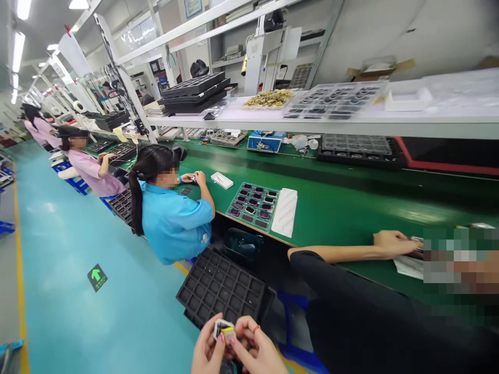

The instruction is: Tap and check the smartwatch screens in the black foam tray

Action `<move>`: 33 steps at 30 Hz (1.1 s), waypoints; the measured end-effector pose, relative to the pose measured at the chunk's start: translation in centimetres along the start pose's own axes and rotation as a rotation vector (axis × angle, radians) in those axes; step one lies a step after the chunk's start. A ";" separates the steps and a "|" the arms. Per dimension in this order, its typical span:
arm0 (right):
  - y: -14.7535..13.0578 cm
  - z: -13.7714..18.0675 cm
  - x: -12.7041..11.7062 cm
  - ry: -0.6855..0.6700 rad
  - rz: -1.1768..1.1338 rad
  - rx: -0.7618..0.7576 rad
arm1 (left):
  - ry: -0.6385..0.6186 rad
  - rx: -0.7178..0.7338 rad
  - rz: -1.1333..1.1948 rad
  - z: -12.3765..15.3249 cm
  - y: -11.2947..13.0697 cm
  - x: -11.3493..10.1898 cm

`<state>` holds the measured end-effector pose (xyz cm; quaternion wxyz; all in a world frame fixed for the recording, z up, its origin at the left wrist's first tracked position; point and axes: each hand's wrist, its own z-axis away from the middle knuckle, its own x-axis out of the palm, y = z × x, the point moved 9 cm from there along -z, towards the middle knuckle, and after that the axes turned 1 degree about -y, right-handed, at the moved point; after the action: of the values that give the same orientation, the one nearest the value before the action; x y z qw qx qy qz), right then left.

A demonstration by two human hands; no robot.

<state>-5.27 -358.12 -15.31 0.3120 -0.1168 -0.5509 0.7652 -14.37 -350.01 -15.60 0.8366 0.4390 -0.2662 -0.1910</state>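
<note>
- In the head view, the person's bare left hand (207,346) is at the near edge, its thumb and fingers closed on a small white-rimmed piece with a yellow part (224,329).
- The bare right hand (258,347), with a thin red band on one finger, is closed on the same piece from the right; the fingers hide much of it.
- The piece is held between the two hands, in front of the near edge of stacked black trays with square pockets (222,284).
- Left of the trays lies a light-blue floor (128,317) bearing a dark square sign with a green arrow (96,277).
- Beyond the trays, a co-worker in a bright blue shirt (171,218) sits at a long green worktop (335,208), both hands raised around a small object.
- On the worktop, right of that co-worker, a clear tray of dark rounded-rectangular parts (253,203) lies just beside a white printed sheet (285,212).
- Near right, a person in a black sleeve (351,301) reaches over the worktop.
</note>
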 end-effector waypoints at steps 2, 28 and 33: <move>-0.2 0.1 -0.2 -0.004 0.013 -0.002 | -0.003 -0.006 0.003 0.1 0.2 0.3; -7.0 1.0 -0.6 0.031 -0.121 -0.146 | -0.232 0.126 -0.232 1.3 7.7 4.1; -6.2 0.6 -0.4 0.171 -0.199 -0.159 | -0.277 0.086 -0.252 1.7 7.7 1.5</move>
<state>-3.10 -357.57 -9.50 0.4219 -0.1504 -0.5900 0.6718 -13.52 -347.74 -7.95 0.7419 0.4739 -0.3297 -0.3411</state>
